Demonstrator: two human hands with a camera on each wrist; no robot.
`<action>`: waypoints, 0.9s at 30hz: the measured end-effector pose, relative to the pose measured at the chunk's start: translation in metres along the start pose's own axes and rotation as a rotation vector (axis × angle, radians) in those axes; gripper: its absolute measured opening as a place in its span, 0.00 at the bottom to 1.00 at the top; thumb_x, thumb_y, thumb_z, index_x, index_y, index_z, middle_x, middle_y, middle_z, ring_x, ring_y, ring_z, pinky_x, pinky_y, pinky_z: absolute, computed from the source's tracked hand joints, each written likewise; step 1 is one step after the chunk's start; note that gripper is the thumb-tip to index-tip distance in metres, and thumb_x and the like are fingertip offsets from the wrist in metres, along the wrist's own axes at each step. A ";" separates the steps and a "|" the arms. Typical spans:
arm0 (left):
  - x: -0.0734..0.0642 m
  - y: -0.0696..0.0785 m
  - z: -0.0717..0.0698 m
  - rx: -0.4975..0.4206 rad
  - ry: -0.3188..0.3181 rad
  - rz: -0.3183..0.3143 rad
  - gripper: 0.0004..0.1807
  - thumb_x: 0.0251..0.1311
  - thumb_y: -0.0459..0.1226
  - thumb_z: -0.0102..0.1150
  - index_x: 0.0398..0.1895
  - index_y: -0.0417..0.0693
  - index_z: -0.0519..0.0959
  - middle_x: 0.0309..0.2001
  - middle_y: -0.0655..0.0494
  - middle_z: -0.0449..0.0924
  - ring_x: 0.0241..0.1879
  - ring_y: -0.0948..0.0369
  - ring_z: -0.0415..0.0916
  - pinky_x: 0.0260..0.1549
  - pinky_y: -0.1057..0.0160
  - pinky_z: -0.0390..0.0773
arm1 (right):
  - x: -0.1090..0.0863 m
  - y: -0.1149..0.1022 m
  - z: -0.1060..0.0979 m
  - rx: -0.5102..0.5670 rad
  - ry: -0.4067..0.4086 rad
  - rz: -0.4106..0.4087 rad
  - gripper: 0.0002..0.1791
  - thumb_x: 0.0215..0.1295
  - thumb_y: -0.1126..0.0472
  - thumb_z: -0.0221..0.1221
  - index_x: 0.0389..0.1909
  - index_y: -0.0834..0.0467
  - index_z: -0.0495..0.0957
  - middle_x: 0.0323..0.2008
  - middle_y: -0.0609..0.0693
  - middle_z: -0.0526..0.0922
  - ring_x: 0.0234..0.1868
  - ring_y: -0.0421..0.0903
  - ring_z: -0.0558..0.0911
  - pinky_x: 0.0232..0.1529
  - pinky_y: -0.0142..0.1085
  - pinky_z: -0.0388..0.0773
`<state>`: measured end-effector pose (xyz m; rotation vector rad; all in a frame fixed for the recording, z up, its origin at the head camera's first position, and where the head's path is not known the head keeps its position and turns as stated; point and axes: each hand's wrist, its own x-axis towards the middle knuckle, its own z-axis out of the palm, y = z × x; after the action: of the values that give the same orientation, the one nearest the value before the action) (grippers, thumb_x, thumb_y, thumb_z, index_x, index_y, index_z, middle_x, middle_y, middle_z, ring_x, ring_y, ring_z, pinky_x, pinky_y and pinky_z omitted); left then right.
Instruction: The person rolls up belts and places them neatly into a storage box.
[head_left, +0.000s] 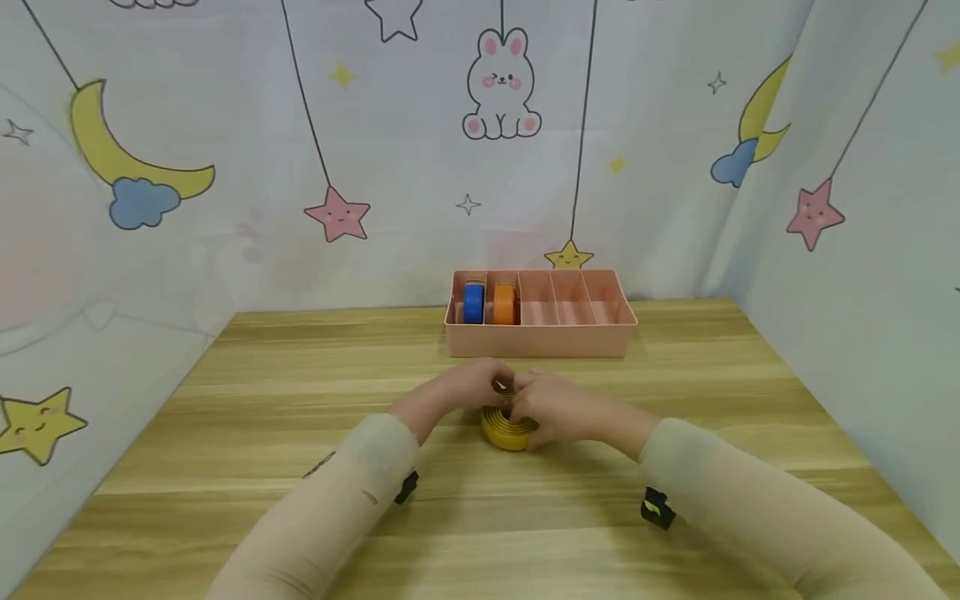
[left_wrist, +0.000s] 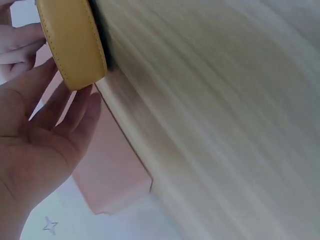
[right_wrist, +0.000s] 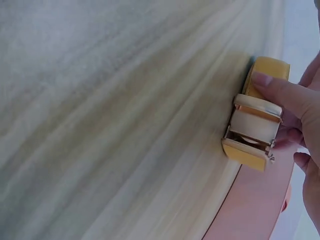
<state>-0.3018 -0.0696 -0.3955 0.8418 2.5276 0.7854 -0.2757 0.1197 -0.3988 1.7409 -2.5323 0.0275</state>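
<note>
A yellow leather belt [head_left: 504, 437], rolled into a coil, stands on its edge on the wooden table. My right hand [head_left: 558, 408] pinches the coil at its right side. In the right wrist view the thumb presses the strap above a metal buckle [right_wrist: 254, 126]. From the far left, my left hand [head_left: 474, 383] holds the same coil with curved fingers [left_wrist: 82, 112] against its outer side. The left thumb is hidden in the left wrist view, where stitching shows along the strap [left_wrist: 75, 45].
Behind the hands a pink divided box [head_left: 536, 340] stands near the table's back edge. Its two left compartments hold a blue rolled belt [head_left: 473, 303] and an orange rolled belt [head_left: 505, 305]. A patterned curtain [head_left: 405, 125] hangs behind and beside the table [head_left: 300, 358].
</note>
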 end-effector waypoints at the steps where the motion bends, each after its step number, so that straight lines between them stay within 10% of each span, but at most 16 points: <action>1: -0.003 0.001 0.000 0.030 0.024 0.015 0.14 0.61 0.28 0.61 0.49 0.45 0.83 0.46 0.56 0.83 0.48 0.59 0.77 0.51 0.60 0.75 | -0.001 0.001 0.000 0.021 0.010 0.009 0.17 0.41 0.50 0.77 0.32 0.52 0.87 0.30 0.38 0.83 0.38 0.41 0.70 0.39 0.35 0.63; 12: -0.036 0.018 -0.003 0.401 0.000 0.212 0.26 0.55 0.35 0.68 0.59 0.50 0.79 0.55 0.61 0.79 0.54 0.61 0.73 0.57 0.61 0.70 | -0.018 0.016 -0.021 0.292 0.047 0.111 0.17 0.47 0.53 0.75 0.37 0.55 0.87 0.25 0.37 0.75 0.35 0.40 0.65 0.37 0.38 0.55; 20: -0.044 0.030 0.002 0.690 0.362 0.389 0.21 0.53 0.42 0.73 0.48 0.49 0.79 0.42 0.57 0.82 0.41 0.59 0.74 0.45 0.64 0.76 | -0.025 0.016 -0.057 0.398 0.018 0.189 0.20 0.54 0.51 0.71 0.45 0.56 0.86 0.34 0.39 0.77 0.39 0.45 0.69 0.40 0.38 0.66; 27: -0.043 0.041 -0.002 0.628 0.530 0.396 0.14 0.53 0.42 0.73 0.35 0.47 0.78 0.30 0.57 0.80 0.29 0.60 0.72 0.34 0.63 0.76 | -0.035 0.019 -0.078 0.377 0.033 0.241 0.16 0.60 0.51 0.67 0.46 0.53 0.84 0.39 0.40 0.76 0.42 0.44 0.71 0.41 0.36 0.73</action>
<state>-0.2519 -0.0703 -0.3624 1.5404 3.1985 0.3258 -0.2772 0.1628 -0.3227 1.5027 -2.8372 0.5757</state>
